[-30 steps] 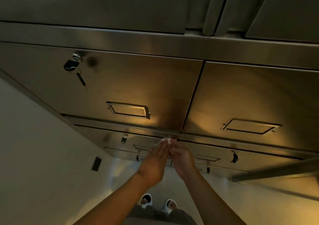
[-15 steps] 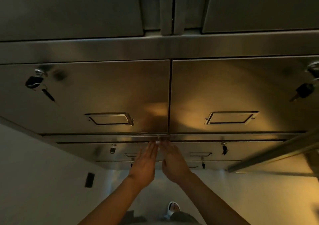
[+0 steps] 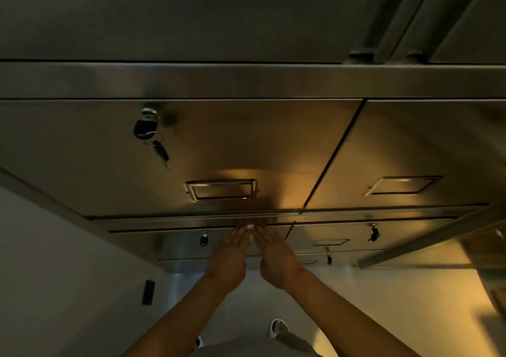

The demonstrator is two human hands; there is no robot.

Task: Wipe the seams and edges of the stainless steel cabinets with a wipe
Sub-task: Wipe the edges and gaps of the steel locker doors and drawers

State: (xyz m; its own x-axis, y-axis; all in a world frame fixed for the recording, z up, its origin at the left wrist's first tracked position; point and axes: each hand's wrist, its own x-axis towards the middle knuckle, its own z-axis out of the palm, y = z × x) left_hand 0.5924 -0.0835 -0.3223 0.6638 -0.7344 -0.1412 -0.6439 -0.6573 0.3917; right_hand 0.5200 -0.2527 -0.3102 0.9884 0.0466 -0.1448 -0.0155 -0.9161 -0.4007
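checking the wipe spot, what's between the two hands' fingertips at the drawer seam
Head view: a small white wipe sits between the left hand and right hand.

Your view is swinging back toward the left: the vertical seam between the two upper drawer fronts, centred half a second ago, is now sitting right of centre, and the key bunch is moving in from the left edge. Your left hand and right hand are lying flatter, fingers extended, where a second ago they were bunched around the wipe. Only a small white corner of it is showing now between the fingertips, at the horizontal seam.
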